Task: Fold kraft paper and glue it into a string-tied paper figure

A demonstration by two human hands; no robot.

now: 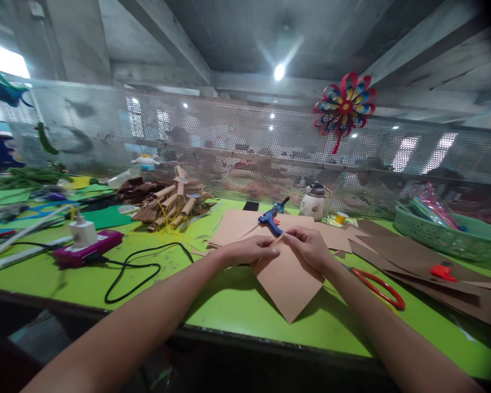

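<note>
A tan square of craft paper (288, 284) lies corner-down on the green table (155, 284), one corner pointing at me. My left hand (249, 250) pinches its upper edge from the left, fingers closed on the paper. My right hand (309, 245) pinches the same top corner from the right, thumb and fingers pressed together. The two hands meet at the paper's far corner, just in front of a blue glue gun (271, 218).
More tan sheets (237, 224) lie behind the hands and brown sheets (425, 262) to the right. Red-handled scissors (378, 286) rest by my right wrist. A green basket (445, 232), a white jar (313, 203), a purple power strip (88, 248) with black cable, and rolled paper pieces (172, 204) stand around.
</note>
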